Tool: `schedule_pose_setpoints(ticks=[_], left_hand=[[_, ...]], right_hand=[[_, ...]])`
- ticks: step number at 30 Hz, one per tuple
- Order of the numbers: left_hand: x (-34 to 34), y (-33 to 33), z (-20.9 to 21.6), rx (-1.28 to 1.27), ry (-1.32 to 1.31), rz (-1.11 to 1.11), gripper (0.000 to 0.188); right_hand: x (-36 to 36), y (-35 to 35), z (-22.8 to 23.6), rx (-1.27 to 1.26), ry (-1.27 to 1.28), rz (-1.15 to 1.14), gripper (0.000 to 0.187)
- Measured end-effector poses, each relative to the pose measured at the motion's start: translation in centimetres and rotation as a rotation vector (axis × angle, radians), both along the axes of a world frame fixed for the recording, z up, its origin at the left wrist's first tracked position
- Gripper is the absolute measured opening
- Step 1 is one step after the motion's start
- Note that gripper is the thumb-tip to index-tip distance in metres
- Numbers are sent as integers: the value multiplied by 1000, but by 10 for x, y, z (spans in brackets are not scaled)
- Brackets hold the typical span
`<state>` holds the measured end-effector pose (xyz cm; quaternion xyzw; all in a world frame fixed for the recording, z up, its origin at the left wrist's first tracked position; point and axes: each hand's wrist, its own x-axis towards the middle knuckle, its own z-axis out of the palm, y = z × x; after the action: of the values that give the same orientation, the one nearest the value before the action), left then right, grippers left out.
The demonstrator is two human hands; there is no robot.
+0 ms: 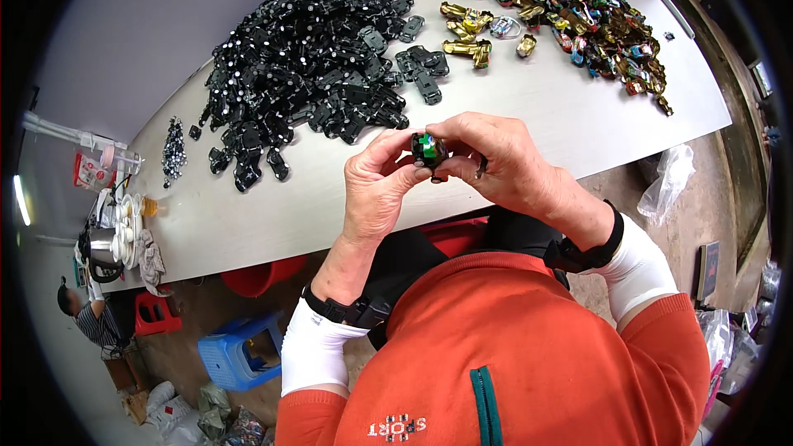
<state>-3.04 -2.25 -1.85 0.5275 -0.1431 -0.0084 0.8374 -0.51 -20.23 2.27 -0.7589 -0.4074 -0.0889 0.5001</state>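
A green-and-black toy car [427, 149] sits pinched between the left hand [374, 186] and right hand [500, 153], close together above the tabletop [206, 227].

FREE: smooth white desk [570, 116], near strip either side of the hands [376, 177] | BLOCKED: tall black plastic car-chassis heap [306, 58], rear left; shiny gold-multicoloured toy-car heap [607, 29], far right

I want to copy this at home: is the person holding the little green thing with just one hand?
No, the left hand and right hand both hold the small green and black piece.
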Motion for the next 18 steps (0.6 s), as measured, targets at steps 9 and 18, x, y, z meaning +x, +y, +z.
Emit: schedule_pose_setpoints(ticks=[9, 18], left_hand=[[-11, -2, 8, -12, -40, 9, 36], [-5, 4, 16, 95, -110, -32, 40]], right_hand=[[-8, 3, 16, -115, 37, 44, 29], [-7, 6, 20, 27, 334, 48, 26]])
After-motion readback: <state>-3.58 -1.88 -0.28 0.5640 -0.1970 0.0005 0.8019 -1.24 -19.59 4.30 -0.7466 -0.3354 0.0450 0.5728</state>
